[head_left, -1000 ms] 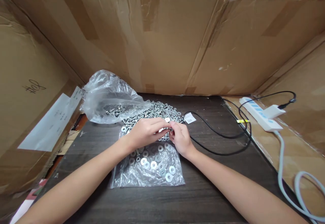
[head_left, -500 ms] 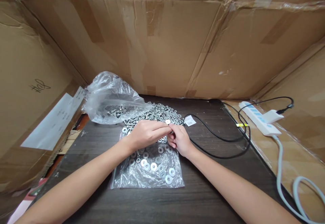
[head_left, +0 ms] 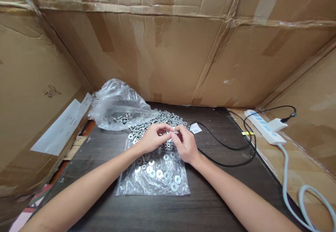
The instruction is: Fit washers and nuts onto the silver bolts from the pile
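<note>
Above a flat plastic bag of washers [head_left: 157, 176] on the dark table [head_left: 210, 204], the left hand [head_left: 152, 138] and right hand [head_left: 185, 144] meet, both fingertip grips pinching one small bolt [head_left: 173, 132], apparently mid-assembly, with the loose bolt pile [head_left: 160, 120] just beyond them.

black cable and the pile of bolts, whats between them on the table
In the head view, a small white paper tag lies between the black cable and the pile of bolts.
</note>
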A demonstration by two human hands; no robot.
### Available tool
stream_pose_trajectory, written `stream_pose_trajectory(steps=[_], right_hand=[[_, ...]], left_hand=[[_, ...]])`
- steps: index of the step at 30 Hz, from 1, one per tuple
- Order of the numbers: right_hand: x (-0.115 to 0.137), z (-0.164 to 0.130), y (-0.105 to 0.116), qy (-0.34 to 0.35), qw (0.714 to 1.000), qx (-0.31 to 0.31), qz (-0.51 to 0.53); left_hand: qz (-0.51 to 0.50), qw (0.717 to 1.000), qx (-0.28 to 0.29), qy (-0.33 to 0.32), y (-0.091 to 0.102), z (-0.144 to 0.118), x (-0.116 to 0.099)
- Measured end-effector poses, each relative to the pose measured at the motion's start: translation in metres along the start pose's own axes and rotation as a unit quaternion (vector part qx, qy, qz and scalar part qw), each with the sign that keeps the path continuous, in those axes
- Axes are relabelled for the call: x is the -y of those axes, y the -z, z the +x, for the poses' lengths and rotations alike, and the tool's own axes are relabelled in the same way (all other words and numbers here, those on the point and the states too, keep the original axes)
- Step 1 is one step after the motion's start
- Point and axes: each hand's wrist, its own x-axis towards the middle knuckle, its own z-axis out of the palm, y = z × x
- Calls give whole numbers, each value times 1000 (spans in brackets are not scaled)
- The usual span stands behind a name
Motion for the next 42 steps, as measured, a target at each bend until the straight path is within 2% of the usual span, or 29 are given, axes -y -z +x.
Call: stream_pose_trajectory(steps=[2, 3, 6, 12, 15, 17, 19, 20, 23, 25, 27, 30, 32, 35, 37, 39, 42], right_hand=[[-1, 1, 1, 19, 1000, -11, -19], [-2, 1, 1, 21, 999, -16, -20], [-4, 1, -3, 5, 1000, -20, -2], [-8, -1, -7, -38, 998, -17, 55], [-13, -2, -7, -60, 996, -12, 59], [-14, -1, -7, -68, 996, -6, 58], [-14, 1, -7, -71, 996, -2, 55], [-13, 1, -7, -69, 996, -1, 52], [-8, 4, -4, -33, 999, -16, 24], [-6, 6, -1, 5, 1000, -30, 1], [-6, 7, 1, 35, 999, -34, -12], [-8, 7, 2, 59, 998, -23, -25], [-10, 7, 1, 60, 997, -16, -34], [-11, 8, -2, 53, 998, -7, -35], [-12, 8, -4, 47, 998, 0, -29], [-13, 7, -4, 35, 999, 1, -21], [-16, 6, -4, -4, 1000, 2, 3]], left_hand=[[-24, 1000, 13, 9, -4, -2, 1], [-14, 1000, 2, -4, -7, -4, 2], [92, 988, -73, -101, -14, -10, 9], [261, 906, -109, -314, -18, -15, 22], [328, 852, -124, -388, -13, -12, 24], [359, 830, -108, -413, -10, -11, 24], [349, 838, -94, -408, -9, -10, 23], [322, 860, -90, -386, -10, -10, 23], [179, 953, -86, -230, -13, -9, 21], [75, 988, -77, -110, -15, -7, 20], [-3, 997, -66, -37, -16, -5, 19], [-52, 997, -49, 2, -16, -3, 21], [-43, 997, -56, -8, -16, -4, 23], [34, 992, -95, -80, -16, -7, 25], [97, 976, -113, -156, -16, -9, 25], [147, 957, -107, -227, -16, -11, 25], [219, 927, -91, -290, -15, -11, 26]])
